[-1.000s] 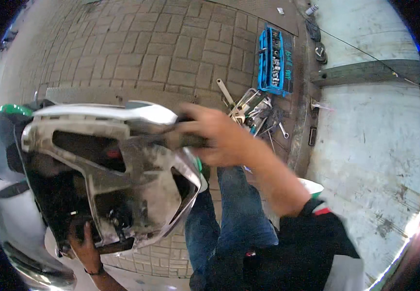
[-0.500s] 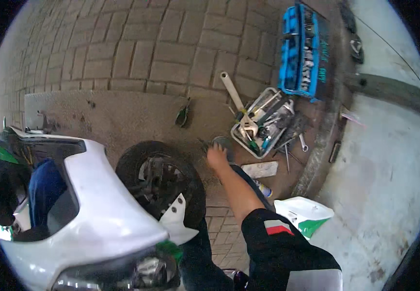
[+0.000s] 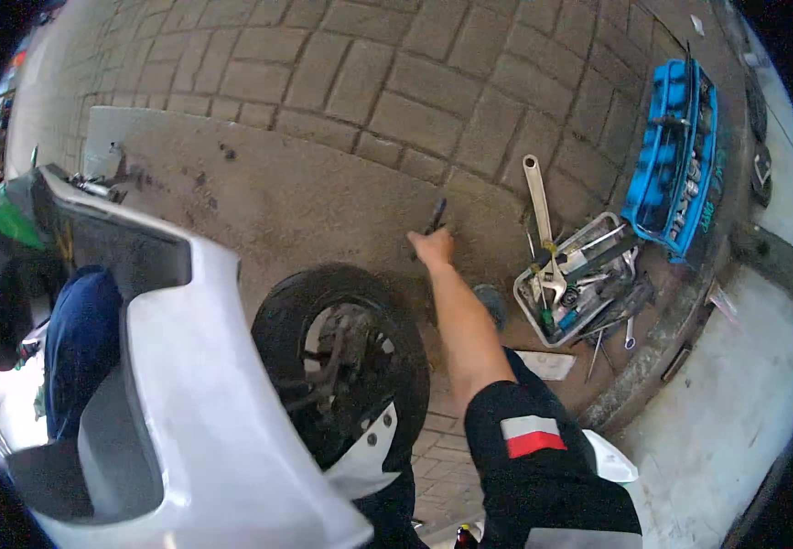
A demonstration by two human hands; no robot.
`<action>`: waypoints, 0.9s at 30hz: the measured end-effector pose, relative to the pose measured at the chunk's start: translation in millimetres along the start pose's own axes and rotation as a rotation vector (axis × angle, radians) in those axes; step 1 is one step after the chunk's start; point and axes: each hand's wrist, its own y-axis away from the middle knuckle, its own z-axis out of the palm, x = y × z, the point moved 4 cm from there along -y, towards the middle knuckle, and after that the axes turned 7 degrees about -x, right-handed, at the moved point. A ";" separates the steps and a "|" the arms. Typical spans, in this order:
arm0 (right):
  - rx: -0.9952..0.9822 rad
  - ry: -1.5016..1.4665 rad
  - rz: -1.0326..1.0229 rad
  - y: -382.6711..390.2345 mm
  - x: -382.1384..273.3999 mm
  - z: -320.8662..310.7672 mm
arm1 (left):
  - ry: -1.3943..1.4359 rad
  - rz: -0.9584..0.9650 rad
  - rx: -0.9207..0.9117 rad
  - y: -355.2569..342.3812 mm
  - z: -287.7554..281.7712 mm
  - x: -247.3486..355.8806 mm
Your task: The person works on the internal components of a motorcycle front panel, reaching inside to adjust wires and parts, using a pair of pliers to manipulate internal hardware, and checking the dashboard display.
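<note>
1. Closest in, a big white scooter body panel fills the lower left, tilted across the view. The left hand is nowhere in sight, so what it is doing cannot be told.
2. Just past the panel sits the black front wheel with its white mudguard curling under the tyre.
3. Right arm out now, straight over the wheel's right side, black sleeve with a red and white patch at the shoulder end.
4. The right hand is curled shut around a small dark hand tool, whose tip pokes up beyond the knuckles, over the dark stained ground mat.
5. Off to the right, well apart from that hand, a grey metal tray brims with spanners and pliers, and one long spanner leans out of it.
6. Farther still, a blue tool case lies open by the kerb.
7. Beyond everything, grey brick paving runs to the top edge.
</note>
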 end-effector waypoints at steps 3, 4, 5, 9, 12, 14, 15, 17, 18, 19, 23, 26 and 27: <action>0.060 -0.545 -0.120 51.0 36.1 -7.4 | 0.041 -0.016 0.027 19.6 -32.1 -18.1; -0.037 -0.603 0.123 39.6 79.5 -36.3 | 0.088 0.026 0.017 14.3 -37.2 -14.5; -0.018 -0.567 0.037 98.3 60.3 -31.4 | 0.084 -0.017 0.058 28.1 -53.2 -28.6; -0.027 -0.613 -0.448 360.6 -49.0 -113.4 | 0.217 -0.105 0.155 45.0 -103.6 -52.7; 0.041 -0.190 -0.534 495.8 -84.5 -137.0 | 0.512 0.235 0.048 30.3 -102.0 -56.9; -0.163 0.089 -0.723 591.3 -122.6 -122.8 | 0.564 0.298 -0.080 35.4 -117.5 -41.5; -0.269 0.252 -0.829 644.3 -148.2 -113.5 | 0.571 0.307 -0.155 33.4 -122.5 -36.9; -0.385 0.606 -1.084 719.9 -188.4 -68.7 | 0.526 0.385 -0.209 31.6 -128.0 -45.9; -0.365 0.713 -1.233 740.0 -190.7 -51.3 | 0.473 0.459 -0.194 32.5 -126.2 -50.2; -0.316 0.792 -1.287 760.0 -197.1 -33.8 | 0.421 0.536 -0.182 32.1 -124.2 -53.1; -0.160 1.114 -1.372 812.9 -231.8 26.2 | 0.656 0.360 -0.337 31.8 -125.5 -60.6; -0.079 1.306 -1.362 826.0 -240.8 52.2 | 0.588 0.434 -0.328 30.6 -123.2 -61.7; -0.058 1.377 -1.379 832.2 -244.2 59.2 | 0.702 0.454 -0.391 30.5 -122.0 -60.7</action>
